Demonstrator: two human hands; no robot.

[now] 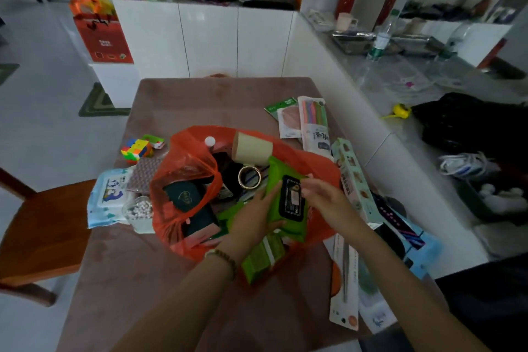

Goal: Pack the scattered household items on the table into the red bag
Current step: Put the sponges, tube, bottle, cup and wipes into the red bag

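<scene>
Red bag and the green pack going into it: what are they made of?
Red bag: thin, glossy plastic film, seemingly; it is translucent and crumpled. Green pack: soft plastic wrapper with a black, probably rigid flip lid, apparently wet wipes; the left hand grips it.

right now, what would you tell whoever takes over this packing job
Left hand holds the green wipes pack over the red bag; right hand is open, fingers at the pack's right edge.
In the bag: tape ring, paper cup, dark boxes.
Still on the table: cube, blue wipes, swab jar at left; straws, long box, flat packets at right.
Seat the green pack, then gather the rest.
</scene>
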